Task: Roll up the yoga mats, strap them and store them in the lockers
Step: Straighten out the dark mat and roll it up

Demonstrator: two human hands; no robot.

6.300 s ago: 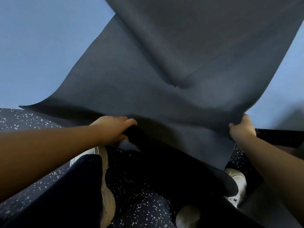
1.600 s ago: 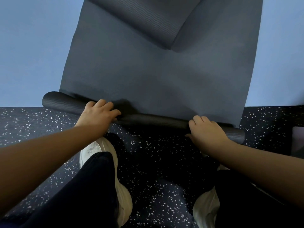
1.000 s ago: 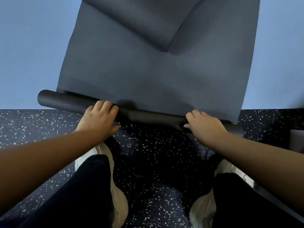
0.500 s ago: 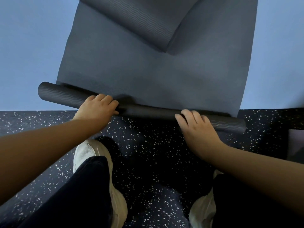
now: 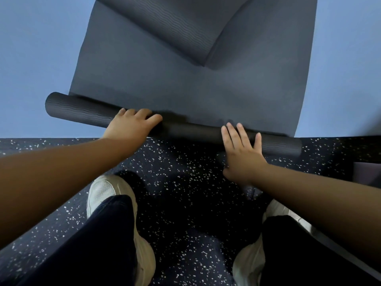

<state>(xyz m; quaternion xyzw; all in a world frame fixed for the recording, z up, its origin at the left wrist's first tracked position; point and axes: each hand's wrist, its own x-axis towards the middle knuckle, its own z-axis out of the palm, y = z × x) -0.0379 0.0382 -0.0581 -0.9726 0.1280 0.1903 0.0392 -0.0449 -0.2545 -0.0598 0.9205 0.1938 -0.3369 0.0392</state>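
A dark grey yoga mat (image 5: pixel 165 83) lies stretched away from me, its far part folded over at an angle. Its near end is wound into a thin roll (image 5: pixel 191 132) that runs from the left to the right across the view. My left hand (image 5: pixel 132 125) lies on top of the roll's left half, fingers bent over it. My right hand (image 5: pixel 241 149) presses on the roll's right half with straight, spread fingers.
Blue flooring (image 5: pixel 35 58) lies under the mat on both sides. Nearer me is dark speckled floor (image 5: pixel 185 182). My two white shoes (image 5: pixel 107 193) and dark trouser legs stand just behind the roll. A grey object (image 5: pixel 367 174) shows at the right edge.
The roll has grown slightly thicker and moved away from me. My right hand's fingers have straightened and spread flat on it; my left hand has stayed on the left half.
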